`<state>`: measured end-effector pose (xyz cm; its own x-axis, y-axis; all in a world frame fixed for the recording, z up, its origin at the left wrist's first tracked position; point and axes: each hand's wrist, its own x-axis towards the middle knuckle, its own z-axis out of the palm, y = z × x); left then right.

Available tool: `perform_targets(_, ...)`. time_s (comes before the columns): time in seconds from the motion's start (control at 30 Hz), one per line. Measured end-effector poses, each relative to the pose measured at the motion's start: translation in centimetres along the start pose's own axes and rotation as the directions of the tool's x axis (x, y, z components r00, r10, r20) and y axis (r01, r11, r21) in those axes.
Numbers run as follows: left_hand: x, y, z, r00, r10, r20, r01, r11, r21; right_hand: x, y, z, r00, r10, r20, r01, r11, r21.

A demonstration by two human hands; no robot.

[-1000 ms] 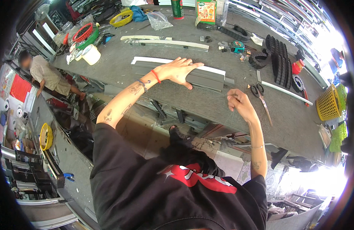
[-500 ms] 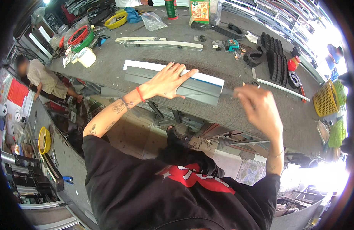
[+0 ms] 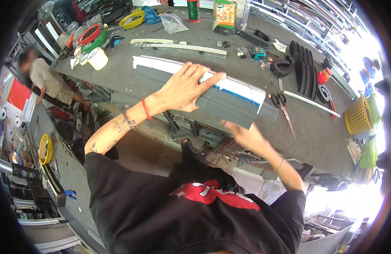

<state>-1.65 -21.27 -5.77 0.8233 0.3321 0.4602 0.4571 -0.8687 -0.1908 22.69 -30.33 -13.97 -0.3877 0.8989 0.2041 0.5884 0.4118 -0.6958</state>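
A long profile strip, grey on its near face with a white band and a blue line (image 3: pixel 242 98), is tilted up at the bench's front edge. My left hand (image 3: pixel 185 86) is closed on its middle, with the thumb lying along the white part. At the near right corner is my right hand (image 3: pixel 248 137); its thumb stretches out below the edge, and its other fingers are hidden behind the strip, which it appears to hold. Just right of the strip, black-handled scissors (image 3: pixel 284 111) lie on the bench with blades toward me. A grey piece (image 3: pixel 269 113) shows behind the strip's right end.
Thin strips (image 3: pixel 182 47), a teal tape measure (image 3: pixel 257 52) and black ribbed lengths (image 3: pixel 303 70) lie farther back on the bench (image 3: pixel 314 122). Baskets, red (image 3: pixel 89 34) and yellow (image 3: pixel 358 114), stand toward the sides. Another person (image 3: pixel 49 80) is at the far left.
My right hand has moved left and nearer, from over the scissors to the strip's near corner, uncovering the scissors. The strip has tilted up, and its right end has shifted right.
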Motion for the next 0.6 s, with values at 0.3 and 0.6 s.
perform_targets(0.3,-0.6,0.1,0.4,0.93,0.244,0.274,-0.311,0.92,0.239,-1.0,-6.8,-11.5,0.935,-0.142,-0.324,0.076,0.975,-0.21)
perform_targets(0.6,-0.9,1.3,-1.6,0.977,0.21,0.024,-0.209,0.944,0.254,-2.5,-2.4,0.2,0.808,-0.588,-0.01,0.492,0.684,-0.538)
